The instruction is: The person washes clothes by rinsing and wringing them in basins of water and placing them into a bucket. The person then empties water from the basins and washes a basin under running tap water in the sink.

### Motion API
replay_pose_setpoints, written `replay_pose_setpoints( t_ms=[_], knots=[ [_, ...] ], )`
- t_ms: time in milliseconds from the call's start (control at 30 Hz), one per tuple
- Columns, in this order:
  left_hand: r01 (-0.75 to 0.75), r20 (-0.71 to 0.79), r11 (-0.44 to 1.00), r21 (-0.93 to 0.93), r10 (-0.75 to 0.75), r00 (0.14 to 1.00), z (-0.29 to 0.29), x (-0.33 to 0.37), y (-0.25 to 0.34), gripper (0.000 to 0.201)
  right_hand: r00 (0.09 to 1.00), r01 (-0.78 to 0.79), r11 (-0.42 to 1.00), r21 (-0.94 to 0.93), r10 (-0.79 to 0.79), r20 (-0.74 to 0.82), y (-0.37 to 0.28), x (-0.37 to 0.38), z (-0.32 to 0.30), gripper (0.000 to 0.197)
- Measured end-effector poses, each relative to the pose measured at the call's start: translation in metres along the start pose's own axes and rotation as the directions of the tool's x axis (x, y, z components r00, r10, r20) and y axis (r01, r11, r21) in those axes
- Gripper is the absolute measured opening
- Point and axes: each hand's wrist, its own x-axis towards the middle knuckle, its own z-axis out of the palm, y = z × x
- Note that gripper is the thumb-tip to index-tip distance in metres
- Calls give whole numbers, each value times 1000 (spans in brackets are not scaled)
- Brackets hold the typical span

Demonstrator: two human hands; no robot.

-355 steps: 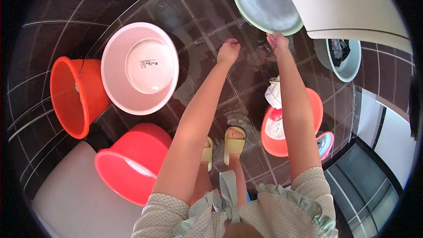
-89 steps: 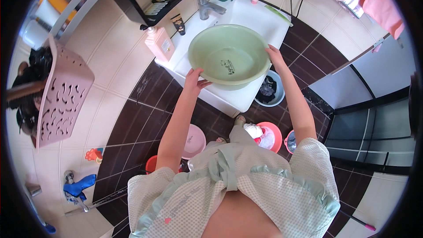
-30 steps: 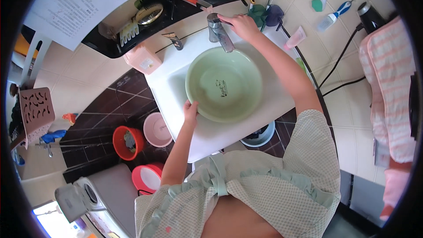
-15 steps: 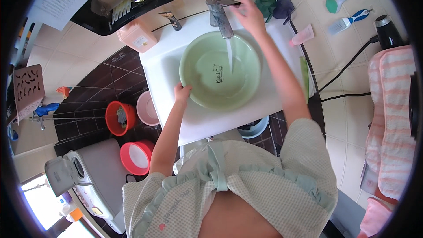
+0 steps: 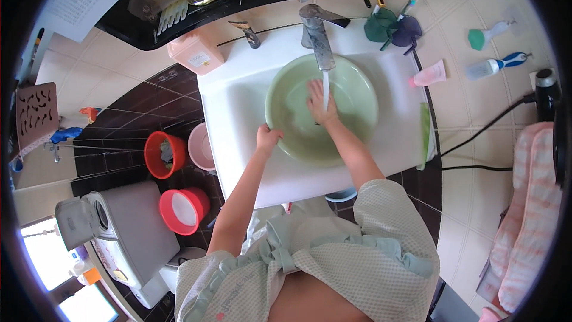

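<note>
A pale green plastic basin [image 5: 360, 100] sits in the white sink [image 5: 233, 149] under a chrome faucet [image 5: 322, 42]. Water [image 5: 326, 88] runs from the spout into it. My left hand [image 5: 268, 138] grips the basin's left rim, its fingers curled over the edge. My right hand [image 5: 322, 104] reaches down inside the basin, fingers stretched out beneath the falling stream and holding nothing. Whether its palm touches the bottom I cannot tell. The print on the basin floor is mostly hidden by that hand.
A pink bottle [image 5: 198, 53] and a small dark tube [image 5: 246, 34] stand at the sink's back left. Green and purple cups [image 5: 407, 31] are at the back right, near a pink tube [image 5: 430, 74]. Red basins [image 5: 183, 211] and a grey washing machine [image 5: 132, 226] stand lower left.
My right hand has left the faucet lever and come down into the basin under the stream. The left hand keeps its hold on the rim. The whole view has shifted slightly.
</note>
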Motion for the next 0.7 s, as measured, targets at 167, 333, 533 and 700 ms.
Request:
replay_pose_setpoints(
  t_ms=[167,333,533,700],
  knots=[
    [26,16,1000,-7,-26,1000,-8,3,-4,19,813,418,882,218,-470,343,-38,-24,-1,49],
    [47,26,997,-59,-46,999,0,8,-16,18,528,634,734,242,-640,558,29,-16,-47,54],
    [51,9,993,-103,-50,999,14,2,-11,19,990,-3,999,45,-3,142,-4,16,1,56],
    [21,-4,993,-118,-21,1000,11,3,-16,19,698,526,849,51,-466,544,-19,-29,-5,58]
  ],
)
